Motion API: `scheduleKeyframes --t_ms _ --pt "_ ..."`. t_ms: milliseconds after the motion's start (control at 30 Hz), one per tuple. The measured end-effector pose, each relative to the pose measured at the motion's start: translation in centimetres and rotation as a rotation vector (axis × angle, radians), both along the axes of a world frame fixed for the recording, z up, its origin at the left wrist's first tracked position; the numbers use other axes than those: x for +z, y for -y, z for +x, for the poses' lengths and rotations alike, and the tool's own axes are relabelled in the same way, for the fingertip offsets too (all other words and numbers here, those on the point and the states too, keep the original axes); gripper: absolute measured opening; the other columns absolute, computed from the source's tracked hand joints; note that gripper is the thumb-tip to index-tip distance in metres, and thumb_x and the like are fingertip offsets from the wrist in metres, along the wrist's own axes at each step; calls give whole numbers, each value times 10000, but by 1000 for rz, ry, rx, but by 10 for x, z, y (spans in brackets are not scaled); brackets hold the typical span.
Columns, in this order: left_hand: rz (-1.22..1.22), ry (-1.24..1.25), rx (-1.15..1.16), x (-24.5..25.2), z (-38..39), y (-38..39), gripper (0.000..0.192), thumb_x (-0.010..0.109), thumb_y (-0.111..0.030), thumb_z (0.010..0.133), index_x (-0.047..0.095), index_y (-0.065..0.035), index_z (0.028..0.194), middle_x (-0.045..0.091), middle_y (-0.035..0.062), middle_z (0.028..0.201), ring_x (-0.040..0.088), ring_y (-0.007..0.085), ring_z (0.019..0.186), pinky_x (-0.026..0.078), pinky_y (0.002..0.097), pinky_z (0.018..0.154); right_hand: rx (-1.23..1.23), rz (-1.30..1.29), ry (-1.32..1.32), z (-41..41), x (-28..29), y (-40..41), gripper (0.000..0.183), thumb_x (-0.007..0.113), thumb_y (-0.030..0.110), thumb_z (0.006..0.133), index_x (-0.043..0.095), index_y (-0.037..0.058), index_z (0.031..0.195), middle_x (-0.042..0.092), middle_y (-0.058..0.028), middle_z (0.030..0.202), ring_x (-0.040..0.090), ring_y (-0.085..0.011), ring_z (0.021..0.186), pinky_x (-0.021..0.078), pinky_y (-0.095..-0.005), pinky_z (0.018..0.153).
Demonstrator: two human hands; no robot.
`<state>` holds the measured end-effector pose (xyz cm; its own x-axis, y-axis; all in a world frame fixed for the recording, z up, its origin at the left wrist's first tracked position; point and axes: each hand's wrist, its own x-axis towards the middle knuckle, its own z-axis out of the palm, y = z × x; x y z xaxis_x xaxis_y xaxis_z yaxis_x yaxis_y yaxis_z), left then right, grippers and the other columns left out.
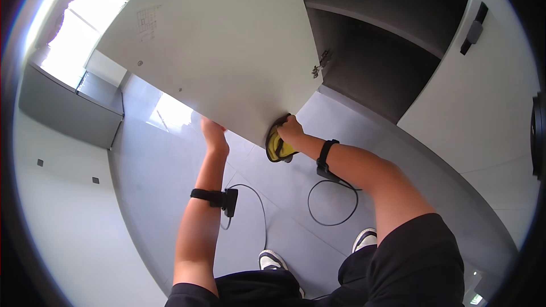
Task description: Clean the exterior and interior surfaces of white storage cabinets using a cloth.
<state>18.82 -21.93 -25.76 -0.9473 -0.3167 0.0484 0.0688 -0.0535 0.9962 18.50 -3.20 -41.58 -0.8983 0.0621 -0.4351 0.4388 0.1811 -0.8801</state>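
Observation:
A white cabinet door (222, 38) swings out in front of me, its inner face towards me. My left hand (213, 131) is at the door's lower left edge; most of its fingers are hidden behind the panel. My right hand (291, 130) grips a yellow cloth (276, 144) with dark trim at the door's near bottom corner. The cloth touches the door there, and part of it is folded under the hand. A metal hinge (320, 65) joins the door to the dark cabinet interior (367, 59).
A second white door (482, 89) with a dark handle (474, 30) stands at the right. Cables (335, 224) run from straps on both forearms. Grey tiled floor (273, 204) lies below, with my shoes (273, 260) on it. Low cabinets (72, 106) and a bright window (81, 25) are at left.

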Motion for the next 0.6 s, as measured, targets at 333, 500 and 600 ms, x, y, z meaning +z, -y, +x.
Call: scheduleKeyframes --t_ms 333,500,600 --pt "-777 591 -711 -87 56 12 319 544 -294 1002 658 -2 943 680 69 810 646 184 690 524 343 647 152 166 -255 47 38 -98 255 669 136 870 635 80 1116 701 -137 1109 684 -296 1043 543 -396 891" --pt "-954 489 -944 -103 51 -41 353 548 -304 1010 671 24 977 736 124 859 709 235 752 563 382 717 40 235 -230 75 54 -149 231 671 146 856 644 75 1074 720 -157 1093 697 -333 1021 548 -418 879" --pt "-919 362 -1015 -102 57 -95 322 542 -282 1012 678 8 990 750 139 890 724 290 806 563 402 772 -23 270 -243 92 63 -175 192 652 140 850 664 70 1028 727 -155 1037 702 -328 993 549 -413 864"
